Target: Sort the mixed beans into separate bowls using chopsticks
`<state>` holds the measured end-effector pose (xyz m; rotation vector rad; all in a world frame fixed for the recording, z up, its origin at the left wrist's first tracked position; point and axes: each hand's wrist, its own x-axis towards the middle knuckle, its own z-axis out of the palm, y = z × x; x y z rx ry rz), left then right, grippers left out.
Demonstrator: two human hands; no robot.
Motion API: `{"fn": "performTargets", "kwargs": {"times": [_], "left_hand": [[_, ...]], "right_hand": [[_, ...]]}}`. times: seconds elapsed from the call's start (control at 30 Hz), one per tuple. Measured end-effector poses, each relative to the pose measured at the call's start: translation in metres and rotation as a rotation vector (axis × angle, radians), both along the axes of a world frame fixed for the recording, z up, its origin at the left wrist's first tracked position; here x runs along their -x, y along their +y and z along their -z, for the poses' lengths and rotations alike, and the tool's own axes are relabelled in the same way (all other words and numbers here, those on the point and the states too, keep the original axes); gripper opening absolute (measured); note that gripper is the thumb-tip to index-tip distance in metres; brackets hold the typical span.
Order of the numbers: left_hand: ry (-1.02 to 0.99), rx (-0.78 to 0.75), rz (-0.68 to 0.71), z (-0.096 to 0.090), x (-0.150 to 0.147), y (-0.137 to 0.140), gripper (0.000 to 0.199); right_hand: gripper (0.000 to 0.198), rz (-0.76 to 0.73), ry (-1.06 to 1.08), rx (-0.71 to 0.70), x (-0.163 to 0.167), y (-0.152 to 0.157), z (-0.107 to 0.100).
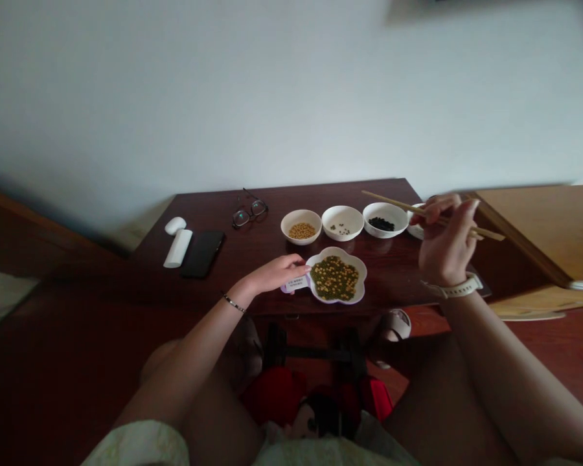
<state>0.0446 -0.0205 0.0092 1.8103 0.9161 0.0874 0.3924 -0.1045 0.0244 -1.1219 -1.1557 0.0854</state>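
Observation:
My left hand (276, 273) grips the short labelled handle of a flower-shaped white dish (363, 279) with a purple edge. Inside it, yellow beans (339, 266) lie mixed among small green beans. Raised over the table's right end, my right hand (445, 246) is closed around wooden chopsticks (391, 201); their tips point left, above the bowls, with nothing visible between them. Behind the dish stand a white bowl (285, 234) of yellow beans, a bowl (328, 232) with a few small dark pieces, and a bowl (402, 228) of black beans. Another bowl (414, 230) is mostly hidden by my right hand.
On the left of the dark table (252, 252) lie a black phone (203, 254), a white oblong object (178, 248), a rounded white object (175, 225) and eyeglasses (249, 212). A wooden cabinet (539, 226) adjoins on the right. The wall (272, 97) rises behind.

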Motion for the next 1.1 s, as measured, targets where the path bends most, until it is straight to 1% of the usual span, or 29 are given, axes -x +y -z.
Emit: {"fn": "performTargets", "kwargs": {"times": [0.03,0.07,0.1,0.13,0.2,0.3,0.4,0.47,0.53,0.67,0.8,0.93,1.1], "left_hand": [[-0.016,0.064,-0.022,0.003,-0.001,0.001,0.038],[-0.028,0.104,-0.048,0.005,-0.002,0.002,0.037],[-0.042,0.127,-0.073,0.007,-0.004,0.002,0.037],[-0.058,0.142,-0.093,0.008,-0.005,0.001,0.037],[-0.08,0.166,-0.109,0.008,-0.006,0.001,0.04],[-0.05,0.147,-0.091,0.005,-0.006,0.004,0.042],[-0.026,0.145,-0.058,0.002,-0.003,0.013,0.039],[-0.023,0.174,-0.038,0.001,0.0,0.019,0.037],[-0.018,0.226,-0.016,0.001,0.002,0.024,0.037],[-0.041,0.344,0.042,0.003,0.005,0.038,0.042],[-0.096,0.466,0.112,0.01,0.008,0.054,0.042],[-0.11,0.521,0.192,0.017,0.013,0.065,0.049],[-0.126,0.563,0.219,0.02,0.015,0.067,0.049]], "right_hand": [[0.054,-0.089,0.188,-0.039,0.003,0.003,0.0],[0.05,-0.169,0.322,-0.026,0.007,0.006,0.001],[0.047,-0.224,0.431,0.002,0.01,0.008,0.002],[0.045,-0.29,0.492,0.067,0.013,0.01,0.003],[0.045,-0.387,0.536,0.22,0.017,0.013,0.005],[0.055,-0.486,0.503,0.428,0.02,0.016,0.008],[0.066,-0.505,0.477,0.587,0.024,0.02,0.009],[0.073,-0.517,0.465,0.678,0.027,0.022,0.01],[0.077,-0.534,0.452,0.738,0.031,0.023,0.01],[0.075,-0.552,0.47,0.801,0.042,0.025,0.005],[0.073,-0.543,0.515,0.82,0.051,0.029,0.002],[0.072,-0.502,0.495,0.835,0.058,0.031,0.005],[0.07,-0.463,0.467,0.834,0.069,0.029,0.008]]}}
